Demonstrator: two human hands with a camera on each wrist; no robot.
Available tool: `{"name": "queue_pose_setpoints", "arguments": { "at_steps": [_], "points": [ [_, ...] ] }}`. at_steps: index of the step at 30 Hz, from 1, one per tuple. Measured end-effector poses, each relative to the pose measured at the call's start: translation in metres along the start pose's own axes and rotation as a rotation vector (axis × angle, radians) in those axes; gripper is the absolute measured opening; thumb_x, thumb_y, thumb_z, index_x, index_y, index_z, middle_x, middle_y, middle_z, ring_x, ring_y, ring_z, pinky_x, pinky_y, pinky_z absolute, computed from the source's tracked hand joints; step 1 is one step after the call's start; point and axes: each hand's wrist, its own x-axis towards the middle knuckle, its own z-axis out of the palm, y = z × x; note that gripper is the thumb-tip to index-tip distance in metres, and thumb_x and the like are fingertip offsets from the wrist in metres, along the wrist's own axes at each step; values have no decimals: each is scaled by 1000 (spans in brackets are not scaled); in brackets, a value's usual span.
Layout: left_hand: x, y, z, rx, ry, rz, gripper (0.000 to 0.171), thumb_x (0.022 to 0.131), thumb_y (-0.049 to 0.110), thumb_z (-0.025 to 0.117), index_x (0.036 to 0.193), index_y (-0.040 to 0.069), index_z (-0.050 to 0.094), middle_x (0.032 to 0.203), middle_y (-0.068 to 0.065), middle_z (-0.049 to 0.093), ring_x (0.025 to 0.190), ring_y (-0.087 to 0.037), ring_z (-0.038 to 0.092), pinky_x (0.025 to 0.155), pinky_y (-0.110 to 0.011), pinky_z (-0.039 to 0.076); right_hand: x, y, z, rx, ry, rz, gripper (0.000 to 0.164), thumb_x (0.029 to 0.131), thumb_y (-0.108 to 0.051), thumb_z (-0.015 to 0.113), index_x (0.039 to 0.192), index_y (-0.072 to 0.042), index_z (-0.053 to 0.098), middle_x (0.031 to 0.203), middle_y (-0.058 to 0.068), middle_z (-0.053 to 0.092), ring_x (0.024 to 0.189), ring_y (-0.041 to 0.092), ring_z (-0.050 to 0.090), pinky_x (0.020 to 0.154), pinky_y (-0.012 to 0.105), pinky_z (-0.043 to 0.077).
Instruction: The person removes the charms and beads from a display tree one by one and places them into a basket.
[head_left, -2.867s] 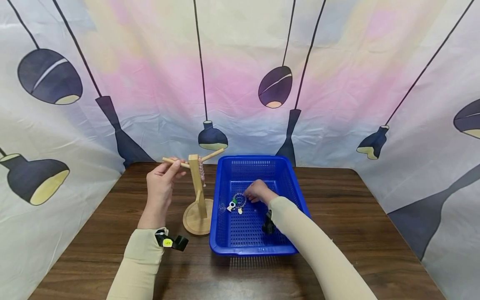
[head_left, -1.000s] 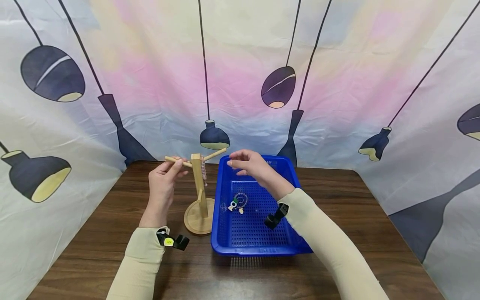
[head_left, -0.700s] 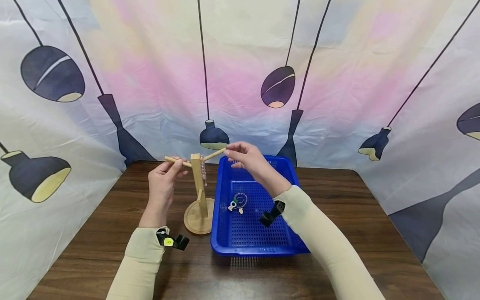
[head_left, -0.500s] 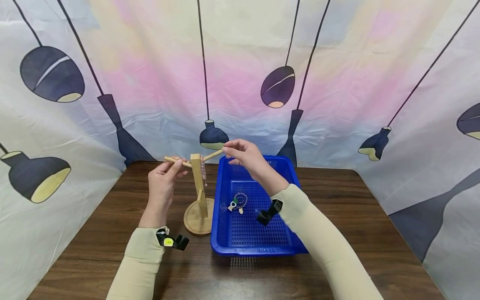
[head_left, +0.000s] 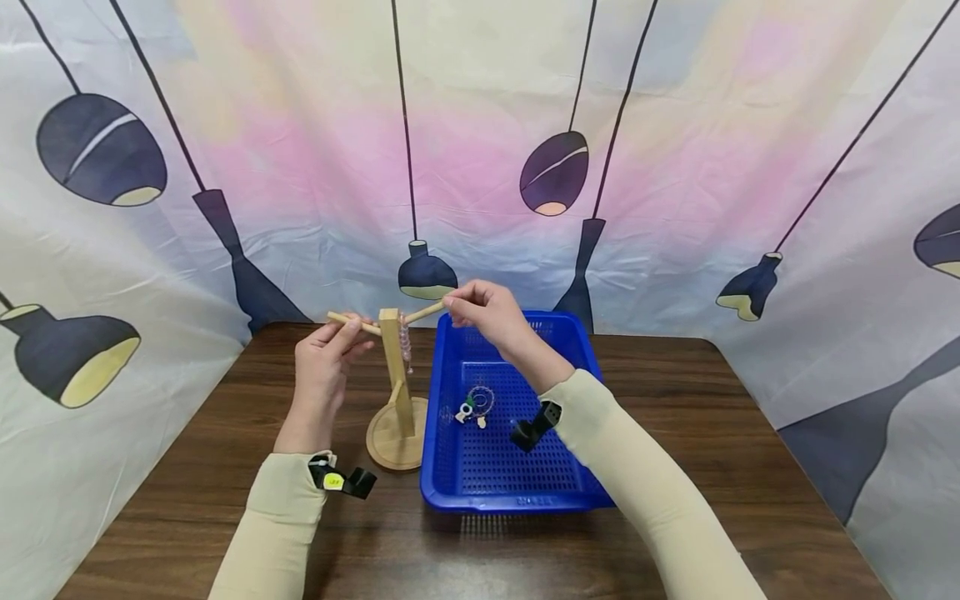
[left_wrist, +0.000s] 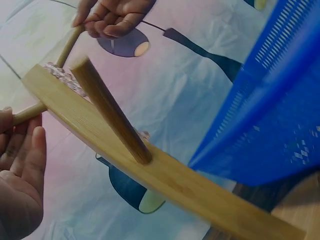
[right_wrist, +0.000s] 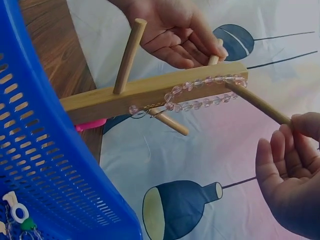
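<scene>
A wooden jewelry stand (head_left: 395, 367) with a round base stands on the table left of the basket. My left hand (head_left: 324, 358) pinches its upper left peg (left_wrist: 29, 113) between thumb and fingers. On the other side, my right hand (head_left: 491, 315) pinches the tip of the upper right peg (right_wrist: 260, 104). A bracelet of clear pink beads (right_wrist: 200, 102) hangs from that right peg, close against the post. In the right wrist view, lower pegs (right_wrist: 131, 57) stick out from the post too.
A blue plastic basket (head_left: 517, 502) stands right of the stand, under my right forearm. Inside it lies a beaded bracelet (head_left: 481, 402) with white and green charms. A bit of something pink (right_wrist: 91, 125) shows behind the basket's rim. A printed curtain (head_left: 480, 167) hangs behind the table.
My right hand has risen from beside the bracelet in the basket, moved left to the upper right peg and taken its tip. My left hand keeps its hold on the left peg.
</scene>
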Motion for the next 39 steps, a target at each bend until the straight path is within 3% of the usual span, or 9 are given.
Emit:
{"name": "queue_pose_setpoints", "arguments": {
  "at_steps": [9, 16, 17, 21, 23, 27, 34, 36, 39],
  "points": [
    [6, 14, 2, 12, -39, -167, 30, 103, 10, 61, 83, 22, 80, 81, 8, 79, 77, -2, 76, 74, -16, 64, -11, 6, -1, 11, -98, -76, 12, 98, -2, 64, 106, 7, 68, 85, -11, 71, 81, 8, 67, 91, 37, 65],
    [17, 19, 6, 56, -50, -285, 33, 103, 13, 61, 79, 25, 80, 76, 10, 78, 71, -1, 74, 74, -14, 63, -19, 2, 1, -39, -196, -124, 11, 98, -1, 64, 102, 8, 69, 84, -7, 70, 79, 7, 67, 83, 26, 63],
    [18, 20, 6, 64, -51, -299, 33, 103, 13, 61, 79, 25, 80, 76, 10, 78, 71, -1, 73, 73, -14, 63, -20, 1, 2, -52, -214, -135, 12, 98, -1, 64, 102, 9, 69, 85, 1, 71, 78, 7, 66, 81, 25, 62],
    [22, 22, 8, 103, -53, -348, 32, 102, 13, 63, 77, 26, 79, 75, 10, 77, 71, -1, 73, 71, -14, 63, -25, -2, 7, -80, -260, -175, 12, 97, 0, 64, 101, 12, 68, 92, 11, 73, 76, 6, 64, 72, 19, 57],
    [24, 23, 9, 129, -59, -360, 32, 102, 14, 64, 77, 26, 79, 75, 10, 77, 71, -1, 73, 71, -14, 62, -27, -3, 10, -87, -273, -199, 13, 97, 2, 64, 102, 13, 67, 97, 22, 73, 73, 4, 61, 67, 17, 52],
    [27, 23, 11, 177, -68, -370, 28, 101, 16, 66, 78, 27, 78, 75, 11, 76, 71, -1, 72, 71, -13, 62, -30, -3, 17, -86, -288, -233, 13, 97, 3, 64, 103, 13, 67, 101, 27, 71, 70, 3, 58, 62, 18, 46],
    [33, 23, 11, 250, -74, -386, 24, 99, 19, 69, 78, 28, 74, 74, 12, 75, 70, -1, 70, 71, -13, 62, -36, -2, 31, -40, -264, -217, 11, 98, 0, 65, 100, 11, 66, 87, 0, 70, 69, 6, 56, 62, 19, 45],
    [34, 23, 12, 261, -78, -388, 24, 99, 19, 69, 78, 28, 73, 73, 12, 74, 70, -1, 70, 71, -13, 62, -37, -2, 33, -37, -256, -218, 11, 97, 0, 65, 99, 11, 66, 88, 1, 70, 70, 4, 57, 63, 19, 46],
    [34, 23, 14, 271, -85, -385, 24, 99, 19, 70, 76, 28, 73, 72, 11, 75, 70, -1, 71, 70, -14, 62, -38, -2, 37, -40, -250, -226, 11, 96, 1, 66, 98, 11, 66, 92, 15, 71, 72, 4, 60, 66, 19, 52]
  ]
}}
